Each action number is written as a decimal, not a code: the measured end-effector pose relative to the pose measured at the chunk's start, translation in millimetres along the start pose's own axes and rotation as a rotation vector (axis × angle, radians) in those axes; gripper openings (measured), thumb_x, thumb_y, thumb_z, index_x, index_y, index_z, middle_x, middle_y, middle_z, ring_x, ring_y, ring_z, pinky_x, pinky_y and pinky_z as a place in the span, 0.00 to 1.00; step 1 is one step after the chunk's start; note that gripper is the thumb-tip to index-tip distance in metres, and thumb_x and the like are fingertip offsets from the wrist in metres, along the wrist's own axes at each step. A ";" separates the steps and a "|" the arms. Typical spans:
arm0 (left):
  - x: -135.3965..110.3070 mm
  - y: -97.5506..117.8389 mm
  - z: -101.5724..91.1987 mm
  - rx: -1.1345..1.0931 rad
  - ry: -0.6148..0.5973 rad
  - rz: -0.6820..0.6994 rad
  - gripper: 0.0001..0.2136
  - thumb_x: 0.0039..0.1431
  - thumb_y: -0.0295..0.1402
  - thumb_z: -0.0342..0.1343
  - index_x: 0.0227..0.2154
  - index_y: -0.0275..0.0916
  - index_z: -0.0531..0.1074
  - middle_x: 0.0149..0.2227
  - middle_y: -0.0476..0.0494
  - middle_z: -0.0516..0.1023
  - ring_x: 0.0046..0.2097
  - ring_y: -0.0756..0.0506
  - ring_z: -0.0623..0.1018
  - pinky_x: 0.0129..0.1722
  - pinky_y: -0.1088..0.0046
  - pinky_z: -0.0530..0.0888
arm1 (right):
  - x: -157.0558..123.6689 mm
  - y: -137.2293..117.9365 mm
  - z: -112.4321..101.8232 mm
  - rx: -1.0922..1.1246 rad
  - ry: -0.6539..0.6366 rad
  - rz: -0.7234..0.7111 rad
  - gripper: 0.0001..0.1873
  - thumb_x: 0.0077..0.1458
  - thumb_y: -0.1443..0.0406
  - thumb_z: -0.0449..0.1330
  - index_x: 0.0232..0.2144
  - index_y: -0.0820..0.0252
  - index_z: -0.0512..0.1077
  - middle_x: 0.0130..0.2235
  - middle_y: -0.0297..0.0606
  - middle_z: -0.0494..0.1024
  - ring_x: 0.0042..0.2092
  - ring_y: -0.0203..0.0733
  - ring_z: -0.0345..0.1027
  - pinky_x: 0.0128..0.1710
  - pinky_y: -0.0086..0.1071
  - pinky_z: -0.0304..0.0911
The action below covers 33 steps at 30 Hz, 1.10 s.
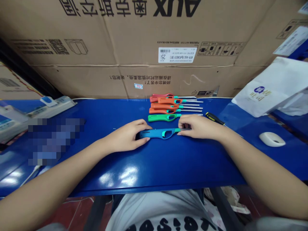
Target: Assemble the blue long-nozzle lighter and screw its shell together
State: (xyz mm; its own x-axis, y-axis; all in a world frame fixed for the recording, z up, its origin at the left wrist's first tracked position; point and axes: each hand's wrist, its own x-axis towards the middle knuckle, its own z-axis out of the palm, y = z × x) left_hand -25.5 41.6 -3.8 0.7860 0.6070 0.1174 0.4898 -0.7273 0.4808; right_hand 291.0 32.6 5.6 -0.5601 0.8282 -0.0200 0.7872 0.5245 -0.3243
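A blue long-nosed gas lighter [157, 133] lies across the blue tabletop, its metal nozzle to the right. My left hand [130, 134] grips the handle end between thumb and fingers. At the other end, my right hand [196, 126] pinches the nozzle, covering much of it. Just beyond lies a green lighter [161, 118], parallel to the blue one. Behind that, several orange and red lighters [166, 106] are laid side by side, all with nozzles pointing right.
A yellow-black screwdriver [215, 118] lies right of the lighters. Farther right are a white oval object [272, 139] and a white paper bag [269, 86]. A large cardboard box [96, 73] stands along the back. A power strip [57, 106] and a blurred-out object [56, 138] are on the left.
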 end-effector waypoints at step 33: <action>-6.0 45.3 37.0 0.103 0.005 -0.024 0.18 0.66 0.38 0.59 0.53 0.32 0.74 0.46 0.34 0.75 0.44 0.38 0.79 0.47 0.60 0.78 | 56.8 -87.5 24.6 0.962 0.417 -0.059 0.15 0.57 0.57 0.67 0.45 0.56 0.74 0.48 0.40 0.80 0.41 0.40 0.79 0.42 0.38 0.80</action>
State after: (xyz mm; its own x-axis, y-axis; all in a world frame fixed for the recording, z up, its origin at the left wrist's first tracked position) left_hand 5.9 -6.8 -14.8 0.7719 0.6260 0.1110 0.5449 -0.7413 0.3920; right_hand 183.9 28.8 9.6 -0.3135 0.9048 0.2882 0.1226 0.3395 -0.9326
